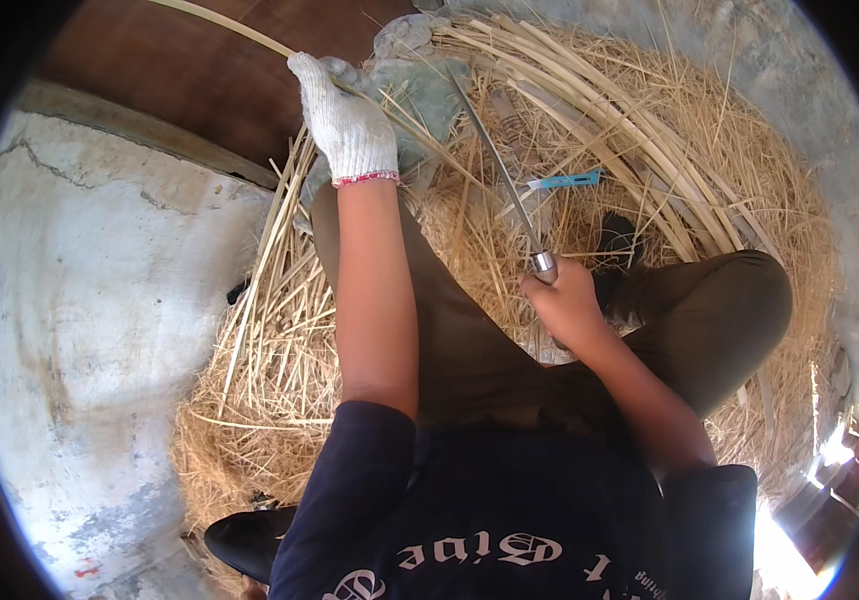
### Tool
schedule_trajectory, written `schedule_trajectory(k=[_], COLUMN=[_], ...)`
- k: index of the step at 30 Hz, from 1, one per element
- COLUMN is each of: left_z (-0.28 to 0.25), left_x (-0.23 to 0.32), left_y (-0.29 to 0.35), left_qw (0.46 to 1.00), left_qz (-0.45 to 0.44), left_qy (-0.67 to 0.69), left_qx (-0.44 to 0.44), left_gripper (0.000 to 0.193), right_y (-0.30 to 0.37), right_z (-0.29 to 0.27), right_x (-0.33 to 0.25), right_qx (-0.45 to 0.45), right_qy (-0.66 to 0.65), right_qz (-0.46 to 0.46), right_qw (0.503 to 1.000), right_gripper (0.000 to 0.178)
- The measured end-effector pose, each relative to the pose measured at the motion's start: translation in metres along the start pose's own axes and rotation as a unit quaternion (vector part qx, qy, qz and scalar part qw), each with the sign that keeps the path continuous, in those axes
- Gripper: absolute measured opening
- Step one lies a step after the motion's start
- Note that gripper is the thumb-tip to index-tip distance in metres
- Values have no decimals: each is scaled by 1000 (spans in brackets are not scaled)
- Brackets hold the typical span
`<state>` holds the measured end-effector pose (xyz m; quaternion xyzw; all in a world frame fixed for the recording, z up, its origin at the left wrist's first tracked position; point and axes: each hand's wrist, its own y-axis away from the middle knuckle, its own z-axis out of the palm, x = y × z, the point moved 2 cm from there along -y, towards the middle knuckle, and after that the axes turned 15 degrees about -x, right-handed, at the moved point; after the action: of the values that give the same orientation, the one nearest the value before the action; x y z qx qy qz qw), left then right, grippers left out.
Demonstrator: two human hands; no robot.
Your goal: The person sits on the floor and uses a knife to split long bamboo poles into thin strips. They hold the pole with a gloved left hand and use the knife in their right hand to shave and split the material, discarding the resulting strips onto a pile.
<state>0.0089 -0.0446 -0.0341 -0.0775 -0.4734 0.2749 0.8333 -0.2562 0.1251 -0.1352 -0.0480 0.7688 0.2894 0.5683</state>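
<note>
- A long pale strip (230, 25) is held in the left hand (352, 125), which is covered by a white knitted glove with a red edge at the cuff.
- The grip of the left hand is closed around the strip; one end is run out past the upper edge of the view, and the other is slanted down toward the knife (497, 165).
- The knife is held in the bare right hand (572, 308), its grip closed on the handle just below a shiny metal collar.
- The long, narrow blade is pointed up and slightly left, away from the body; whether the strip is touched by it cannot be told.
- A blue cutter (570, 181) is seen just right of the blade, above the shavings (250, 450).
- Long strips are stacked in a curved bundle (630, 135) at the upper right; more thin strips (275, 285) are heaped left of the legs (470, 330).
- The shavings are bordered on the left by a stained, pale wall (90, 300).
</note>
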Motion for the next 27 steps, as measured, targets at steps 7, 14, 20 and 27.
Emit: schedule_trajectory(k=[7,14,20,27], left_z=[-2,0,-1,-2], left_x=[-1,-1,-5,-2], left_y=[-3,1,-4,-5], left_qw=[1000,999,1000,1000], left_qz=[-5,-4,-3,-12], left_qy=[19,23,-5,-14], left_qx=[19,28,26,14], left_gripper=[53,50,57,56], right_y=[-9,-6,-22,-17], right_z=[0,6,-9,-5], right_x=[16,7,38,21], right_qx=[-52,-4,-28,-2], right_qy=[46,158,59,24], right_qz=[111,7,168,82], right_qw=[991,987,984,996], right_gripper=[20,26,21,18])
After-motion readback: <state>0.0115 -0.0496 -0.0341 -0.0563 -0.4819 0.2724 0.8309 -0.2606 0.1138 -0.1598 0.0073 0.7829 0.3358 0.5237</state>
